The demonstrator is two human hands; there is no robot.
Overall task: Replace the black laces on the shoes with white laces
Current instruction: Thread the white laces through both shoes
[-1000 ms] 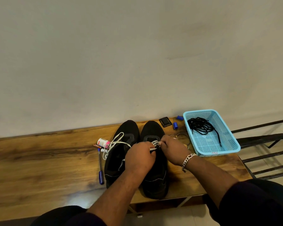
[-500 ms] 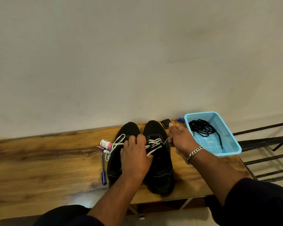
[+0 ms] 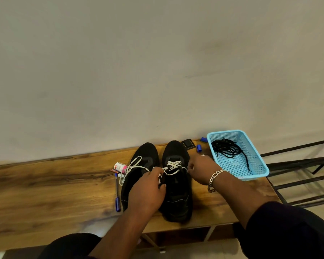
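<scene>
Two black shoes stand side by side on the wooden table, toes toward the wall. The right shoe (image 3: 177,193) has a white lace (image 3: 173,165) crossed through its upper eyelets. My left hand (image 3: 148,189) pinches the left end of that lace and covers part of the left shoe (image 3: 144,154). My right hand (image 3: 202,170), with a silver bracelet at the wrist, grips the right end of the lace. A second white lace (image 3: 133,165) lies loose over the left shoe. Black laces (image 3: 226,148) sit in a blue basket (image 3: 258,165).
Left of the shoes lie a blue pen (image 3: 117,193) and a small white and pink bottle (image 3: 120,166). A black square object (image 3: 188,143) and a blue cap (image 3: 199,147) lie behind the right shoe. A dark metal rack (image 3: 303,165) stands right of the table edge.
My hands drew apart from the middle of the right shoe, pulling the lace ends out to each side. The crossed white lacing now shows between them.
</scene>
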